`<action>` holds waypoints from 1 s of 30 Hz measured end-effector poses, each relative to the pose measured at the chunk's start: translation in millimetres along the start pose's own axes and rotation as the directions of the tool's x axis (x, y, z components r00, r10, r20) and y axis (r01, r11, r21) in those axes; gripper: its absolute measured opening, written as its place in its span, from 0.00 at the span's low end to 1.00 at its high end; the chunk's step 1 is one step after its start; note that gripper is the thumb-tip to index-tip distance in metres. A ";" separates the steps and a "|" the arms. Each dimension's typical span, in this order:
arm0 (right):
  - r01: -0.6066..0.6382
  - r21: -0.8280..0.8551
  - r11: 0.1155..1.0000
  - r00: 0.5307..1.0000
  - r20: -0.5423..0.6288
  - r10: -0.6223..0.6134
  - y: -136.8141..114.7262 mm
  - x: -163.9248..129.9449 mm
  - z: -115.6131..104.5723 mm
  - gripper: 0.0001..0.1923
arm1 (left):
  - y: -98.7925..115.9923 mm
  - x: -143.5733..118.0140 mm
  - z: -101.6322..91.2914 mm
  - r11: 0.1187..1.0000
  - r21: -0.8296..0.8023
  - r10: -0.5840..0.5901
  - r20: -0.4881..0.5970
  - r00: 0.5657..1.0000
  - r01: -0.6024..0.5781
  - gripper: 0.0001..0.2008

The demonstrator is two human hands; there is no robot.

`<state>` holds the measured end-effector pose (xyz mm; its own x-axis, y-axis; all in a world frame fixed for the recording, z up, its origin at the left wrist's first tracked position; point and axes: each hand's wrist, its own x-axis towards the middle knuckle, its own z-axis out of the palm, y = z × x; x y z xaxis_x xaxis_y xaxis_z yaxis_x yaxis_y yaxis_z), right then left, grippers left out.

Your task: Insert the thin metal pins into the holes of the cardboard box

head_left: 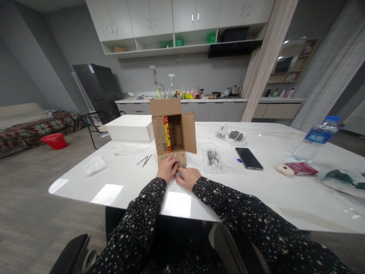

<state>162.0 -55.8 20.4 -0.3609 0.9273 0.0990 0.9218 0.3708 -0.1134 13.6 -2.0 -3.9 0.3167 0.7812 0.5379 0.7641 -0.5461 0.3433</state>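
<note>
Cardboard box (172,131) could have tipped backward: your left hand (167,168) pressed its lower flap, fingers curled, while your right hand (187,177) pinched something small and grey.

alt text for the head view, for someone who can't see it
Both hands, left and right, rest at the bottom flap of an open cardboard box lying on its side on a white table. A white box, phone and water bottle sit around it.

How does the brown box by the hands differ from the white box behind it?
The brown box stands on its side with flaps open and its inside showing; the white box lies flat and shut. The brown box is taller with printed markings, the white box low and plain. Both sit on the table.
</note>
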 end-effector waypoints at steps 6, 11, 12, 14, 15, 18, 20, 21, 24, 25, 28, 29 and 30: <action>-0.008 0.001 1.000 1.000 0.014 0.008 -0.3 -0.6 -2.1 0.21 | 1.5 -0.2 -1.5 1.000 -0.022 -0.015 0.000 1.000 0.015 0.08; -0.024 0.003 1.000 0.999 0.046 0.023 -1.6 -0.9 -3.8 0.21 | 3.3 -0.7 -3.0 0.999 -0.026 -0.026 -0.003 1.000 0.025 0.08; -0.022 0.004 1.000 0.999 0.046 0.022 -1.6 -0.8 -3.6 0.21 | 3.6 -0.9 -3.2 0.999 -0.025 -0.027 -0.003 1.000 0.027 0.09; -0.016 0.006 1.000 0.999 0.036 0.016 -1.2 -0.3 -2.5 0.21 | 3.9 -1.0 -3.4 0.999 -0.021 -0.030 -0.003 1.000 0.030 0.09; -0.011 0.006 1.000 1.000 0.028 0.011 -0.9 -0.1 -1.9 0.21 | 3.9 -1.0 -3.4 0.999 -0.020 -0.032 -0.003 0.999 0.032 0.09; 0.001 0.008 1.000 1.000 0.004 -0.001 -0.2 0.3 -0.4 0.21 | 3.9 -1.0 -3.1 0.999 -0.020 -0.037 -0.001 0.999 0.037 0.09; 0.003 0.011 1.000 1.000 0.002 -0.003 0.0 0.2 -0.3 0.21 | 3.9 -1.0 -2.9 0.999 -0.020 -0.039 -0.002 0.999 0.039 0.09; 0.003 0.012 1.000 1.000 0.005 -0.003 0.0 0.0 -0.4 0.20 | 4.0 -1.1 -2.9 0.999 -0.020 -0.039 -0.003 0.999 0.039 0.09; 0.000 0.015 1.000 1.000 0.012 0.000 0.0 -0.3 -1.1 0.21 | 4.2 -1.3 -3.0 0.999 -0.018 -0.044 -0.015 0.999 0.044 0.09; 0.000 0.015 1.000 1.000 0.010 0.000 0.0 -0.4 -1.2 0.21 | 4.2 -1.3 -3.1 0.999 -0.017 -0.046 -0.020 0.999 0.046 0.09; 0.002 0.014 1.000 1.000 0.000 -0.002 -0.1 -0.2 -1.4 0.21 | 3.9 -1.0 -3.3 0.998 -0.007 -0.061 -0.043 0.997 0.060 0.09; 0.003 0.014 1.000 1.000 0.000 -0.003 -0.1 -0.2 -1.5 0.21 | 3.8 -0.8 -3.3 0.998 -0.002 -0.070 -0.054 0.996 0.070 0.09; 0.003 0.014 1.000 1.000 0.001 -0.003 -0.2 -0.3 -1.5 0.21 | 3.7 -0.5 -3.4 0.997 0.002 -0.080 -0.068 0.994 0.081 0.09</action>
<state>162.1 -56.2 21.9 -0.3635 0.9265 0.0978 0.9187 0.3739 -0.1273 14.3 -5.5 -0.3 0.2152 0.8001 0.5599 0.7884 -0.4807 0.3839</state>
